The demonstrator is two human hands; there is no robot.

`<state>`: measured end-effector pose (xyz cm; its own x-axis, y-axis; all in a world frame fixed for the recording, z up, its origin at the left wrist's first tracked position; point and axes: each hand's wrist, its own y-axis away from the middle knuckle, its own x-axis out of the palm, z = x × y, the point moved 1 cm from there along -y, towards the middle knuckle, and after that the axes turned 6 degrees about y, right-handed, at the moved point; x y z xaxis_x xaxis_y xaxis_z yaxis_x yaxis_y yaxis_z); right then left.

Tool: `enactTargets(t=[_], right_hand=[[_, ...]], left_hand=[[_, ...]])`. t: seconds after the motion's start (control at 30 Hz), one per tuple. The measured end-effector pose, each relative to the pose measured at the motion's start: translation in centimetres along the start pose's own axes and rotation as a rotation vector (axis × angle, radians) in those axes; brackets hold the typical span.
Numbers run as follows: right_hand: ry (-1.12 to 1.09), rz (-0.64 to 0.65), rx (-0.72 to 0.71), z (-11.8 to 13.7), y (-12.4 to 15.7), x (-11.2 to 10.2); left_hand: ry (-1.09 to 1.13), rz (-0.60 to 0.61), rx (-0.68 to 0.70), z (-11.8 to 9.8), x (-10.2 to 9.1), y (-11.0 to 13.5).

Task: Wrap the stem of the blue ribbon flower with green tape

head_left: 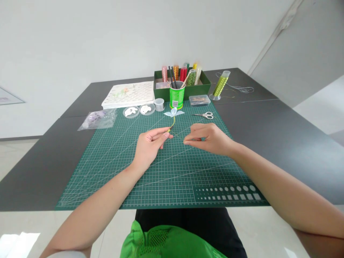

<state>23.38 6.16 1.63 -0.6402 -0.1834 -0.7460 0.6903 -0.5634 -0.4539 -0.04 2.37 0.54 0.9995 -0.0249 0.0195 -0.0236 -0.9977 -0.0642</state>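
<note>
My left hand (150, 143) pinches the lower end of a thin yellow-green stem (172, 124) that carries a pale blue beaded flower (174, 112) lying on the green cutting mat (129, 168). My right hand (208, 138) hovers just to the right with its fingers pinched together. A very fine wire seems to run from it toward the stem, but it is too thin to be sure. Both hands sit over the middle of the mat, a short gap between them.
Small scissors (204, 115) lie behind my right hand. Further back stand a green can of sticks (176, 96), a green box of bead tubes (182, 80), a clear case (199, 100), a wire spool (220, 86), two dishes (138, 110), a small jar (159, 104), a white pad (129, 94) and a plastic bag (98, 119).
</note>
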Motion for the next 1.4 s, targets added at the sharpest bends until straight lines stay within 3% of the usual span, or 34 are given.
enactTargets(t=[0.17,0.3,0.4,0.6,0.7,0.87,1.03,1.27,1.4], right_hand=[[0.242,0.310,0.175,-3.3,0.5,-1.1],[0.396,0.250,0.305,-4.3,0.7,-1.5],[0.198,0.155,0.343,-2.9,0.6,-0.8],[-0.531,0.108,0.351,0.7,0.2,3.4],[-0.677,0.008,0.400,1.6,-0.1,4.9],[-0.420,-0.170,0.529,2.7,-0.1,5.4],[-0.224,-0.220,0.534,3.3,0.2,5.5],[0.019,-0.197,0.438,3.6,0.4,5.6],[0.222,-0.270,0.311,3.4,0.7,5.6]], left_hand=[[-0.037,0.005,0.002,0.1,-0.1,0.1],[-0.038,0.030,-0.004,0.1,-0.1,0.1],[-0.042,0.040,-0.011,0.0,0.0,0.1],[-0.046,0.061,-0.011,0.2,0.1,0.2],[-0.062,0.072,-0.006,0.3,0.1,0.2],[-0.056,0.057,0.007,0.2,0.3,0.3],[-0.044,0.071,0.010,0.1,0.4,0.4],[-0.009,0.071,0.004,0.2,0.4,0.5],[0.002,0.062,-0.008,0.1,0.5,0.5]])
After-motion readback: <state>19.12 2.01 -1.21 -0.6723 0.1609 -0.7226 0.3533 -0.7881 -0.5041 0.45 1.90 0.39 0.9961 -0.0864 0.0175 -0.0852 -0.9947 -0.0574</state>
